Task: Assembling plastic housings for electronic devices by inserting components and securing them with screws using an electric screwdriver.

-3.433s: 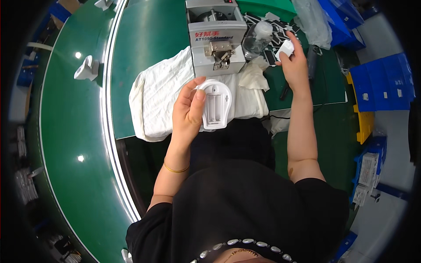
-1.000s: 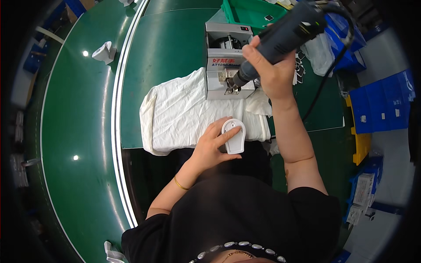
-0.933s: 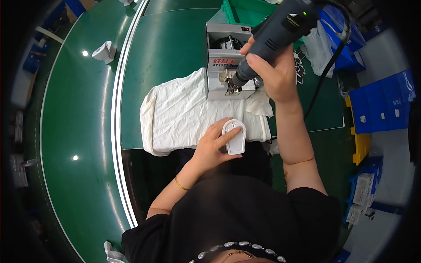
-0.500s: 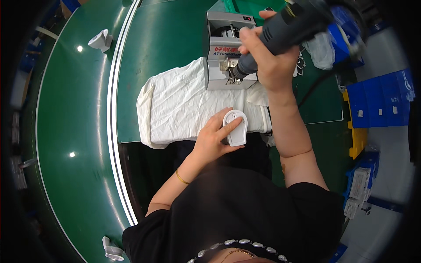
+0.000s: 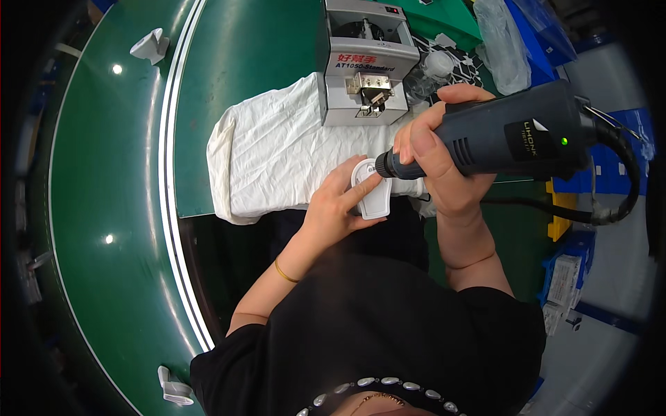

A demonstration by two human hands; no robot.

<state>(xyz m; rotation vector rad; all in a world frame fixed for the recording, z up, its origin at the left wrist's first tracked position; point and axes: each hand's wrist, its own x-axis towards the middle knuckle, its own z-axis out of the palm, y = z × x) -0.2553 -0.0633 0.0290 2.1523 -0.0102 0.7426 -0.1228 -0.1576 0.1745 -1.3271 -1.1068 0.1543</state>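
My left hand (image 5: 341, 199) grips a white plastic housing (image 5: 377, 201), rounded at its far end, with the thumb laid across its hollow side. A black electric screwdriver (image 5: 510, 135) is wrapped in my right hand (image 5: 451, 156), a green light glowing near its cable end. Its tip points left and meets the housing's rounded end, close to my left thumb; the exact contact is hidden. Beyond the hands stands a grey screw feeder (image 5: 366, 66) with a metal pick-up block at its front. Under the housing, a white cloth (image 5: 277, 152) covers a padded area at the bench edge.
Two white plastic parts (image 5: 150, 47) (image 5: 175, 388) lie on the green conveyor belt (image 5: 104, 180) at left. Right of the feeder are a clear plastic bag (image 5: 503, 48), small loose parts and blue bins (image 5: 603, 156). The screwdriver's black cable (image 5: 628, 184) loops at right.
My right hand has brought the screwdriver from the feeder's front down to the white housing, turning it nearly level. The left hand keeps its hold on the housing. The view has shifted slightly.
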